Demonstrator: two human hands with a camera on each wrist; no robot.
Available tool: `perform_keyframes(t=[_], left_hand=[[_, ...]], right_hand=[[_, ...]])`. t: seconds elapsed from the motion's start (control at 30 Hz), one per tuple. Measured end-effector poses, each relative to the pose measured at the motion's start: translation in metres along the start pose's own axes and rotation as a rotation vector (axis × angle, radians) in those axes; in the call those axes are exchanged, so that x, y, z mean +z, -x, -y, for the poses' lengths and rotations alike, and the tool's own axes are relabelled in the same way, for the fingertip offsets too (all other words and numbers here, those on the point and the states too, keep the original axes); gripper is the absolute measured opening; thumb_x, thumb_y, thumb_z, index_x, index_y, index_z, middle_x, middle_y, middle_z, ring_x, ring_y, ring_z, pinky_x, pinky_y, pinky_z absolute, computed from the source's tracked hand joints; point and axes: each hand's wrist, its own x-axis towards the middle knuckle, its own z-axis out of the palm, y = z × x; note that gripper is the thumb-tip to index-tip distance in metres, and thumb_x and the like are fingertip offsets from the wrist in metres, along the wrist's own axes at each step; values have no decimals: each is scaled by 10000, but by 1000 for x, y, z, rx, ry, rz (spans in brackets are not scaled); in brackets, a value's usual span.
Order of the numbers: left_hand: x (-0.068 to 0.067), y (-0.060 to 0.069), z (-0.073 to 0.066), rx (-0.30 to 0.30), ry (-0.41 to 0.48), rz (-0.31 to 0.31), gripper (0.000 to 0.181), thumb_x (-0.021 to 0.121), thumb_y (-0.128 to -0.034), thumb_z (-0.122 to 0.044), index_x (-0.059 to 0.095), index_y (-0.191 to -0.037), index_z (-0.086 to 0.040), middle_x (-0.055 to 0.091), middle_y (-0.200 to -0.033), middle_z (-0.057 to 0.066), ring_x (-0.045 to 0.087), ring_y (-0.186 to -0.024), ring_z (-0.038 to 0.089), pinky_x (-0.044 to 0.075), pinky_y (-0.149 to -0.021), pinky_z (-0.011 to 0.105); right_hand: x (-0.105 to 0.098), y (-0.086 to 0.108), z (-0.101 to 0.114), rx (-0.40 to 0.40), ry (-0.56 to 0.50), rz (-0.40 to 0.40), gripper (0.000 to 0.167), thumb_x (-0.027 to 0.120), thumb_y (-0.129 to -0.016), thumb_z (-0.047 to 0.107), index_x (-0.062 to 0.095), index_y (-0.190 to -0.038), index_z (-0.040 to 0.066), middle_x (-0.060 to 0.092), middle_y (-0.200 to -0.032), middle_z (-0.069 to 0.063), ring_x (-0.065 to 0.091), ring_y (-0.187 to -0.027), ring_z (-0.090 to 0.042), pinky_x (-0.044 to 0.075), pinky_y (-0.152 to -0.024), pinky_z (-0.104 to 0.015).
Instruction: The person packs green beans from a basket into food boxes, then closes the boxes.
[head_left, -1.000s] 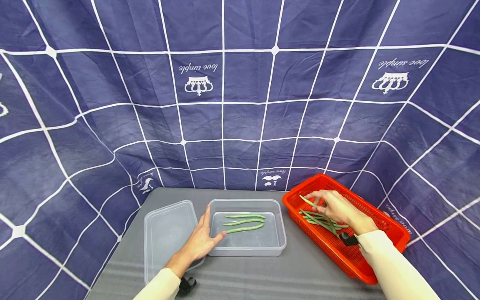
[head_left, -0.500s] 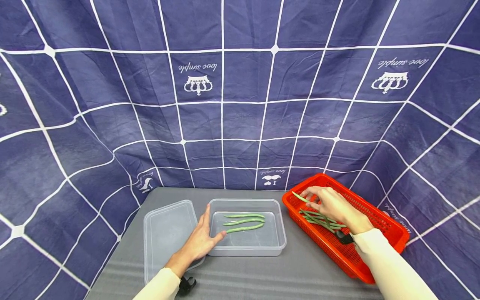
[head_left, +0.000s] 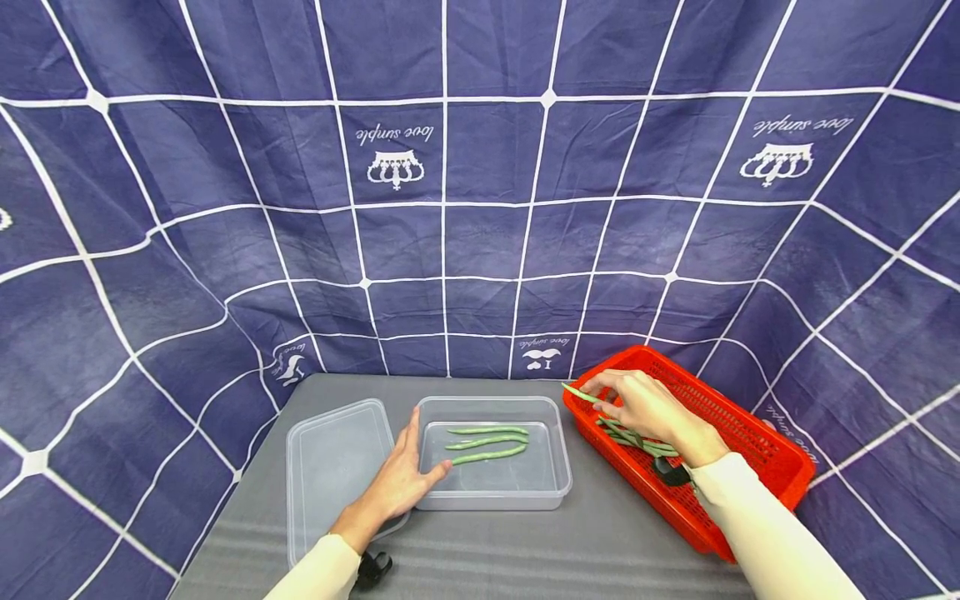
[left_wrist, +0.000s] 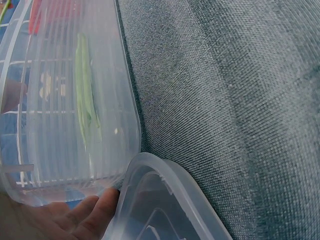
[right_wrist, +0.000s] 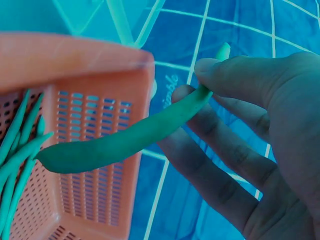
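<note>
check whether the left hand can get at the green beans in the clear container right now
Probably yes: the left hand is at the left end of the clear container, the lid lies off to the left, and nothing visible covers the three green beans inside.

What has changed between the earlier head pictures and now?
The right-hand grip, pinching a green bean, moved left toward the clear container; the bean's tip now appears over the left rim of the red basket. Nothing was newly taken hold of or let go. Unchanged: the left-hand grip at the container's left side, the three beans inside, and the lid to its left.
</note>
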Motion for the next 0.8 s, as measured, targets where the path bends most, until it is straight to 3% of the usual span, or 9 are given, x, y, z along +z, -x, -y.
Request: perform_keyframes(t=[0.3,0.57,0.8], left_hand=[[-1,2,1,2,-4,1,1212,849,-1032,-479,89,-1868,-40,411,-1803,359,518,-1617,601,466,-1319,728],[1,2,1,-7,-5,14,1192,834,-1048,-455,74,-1872,-47,381,-1828,353,491,-1644,592,447,-1340,720],[1,0,2,-6,-5,20,1192,826,-1059,-459,53,-1877,-65,376,-1826,359,489,-1643,597,442,-1343,720]], right_hand=[[11,-12,22,-8,-6,15,294,927,-980,103,873,-1206,283,861,-1116,130,767,-903,-100,602,-744,-338],[26,-23,37,-88,26,25,312,931,-972,97,886,-1217,285,855,-1105,121,808,-934,-133,632,-741,-320],[33,-37,50,-151,-15,39,327,923,-977,84,887,-1231,286,827,-1097,131,782,-859,-114,568,-684,-234]])
